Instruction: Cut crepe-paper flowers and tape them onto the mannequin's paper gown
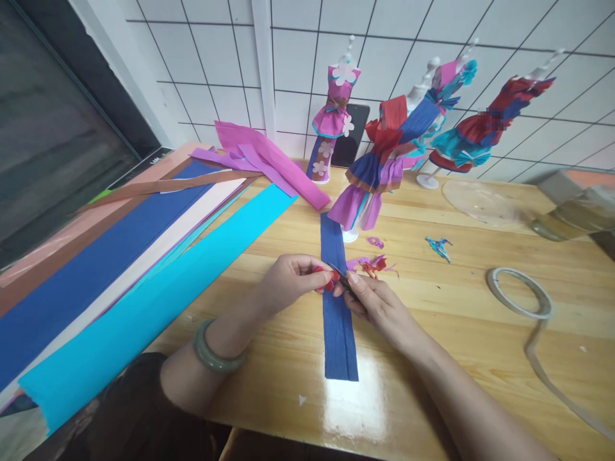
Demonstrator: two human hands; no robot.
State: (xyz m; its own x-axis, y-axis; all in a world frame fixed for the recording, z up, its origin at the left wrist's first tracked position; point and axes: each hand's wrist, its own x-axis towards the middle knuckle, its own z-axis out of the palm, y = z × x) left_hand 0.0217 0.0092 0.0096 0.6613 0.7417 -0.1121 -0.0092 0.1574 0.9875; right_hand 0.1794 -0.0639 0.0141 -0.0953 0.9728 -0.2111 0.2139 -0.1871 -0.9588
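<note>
At its tip, the left hand (pixel 298 275) pinches a red piece (pixel 335 276) beside dark scissors (pixel 346 285) gripped in the right hand (pixel 377 303).

The left hand (pixel 300 275) sits at the left edge of the blue strip (pixel 340 339), thumb and forefinger pinched together, fingertips just over it. From here I see the left forearm (pixel 230 333) slanting away to the near left of the strip. The right hand (pixel 372 298) faces it from the strip's right side, fingers curled in a closed grip, thumb pointing toward the strip. The bare right forearm (pixel 446 365) stretches off to the strip's near right.
</note>
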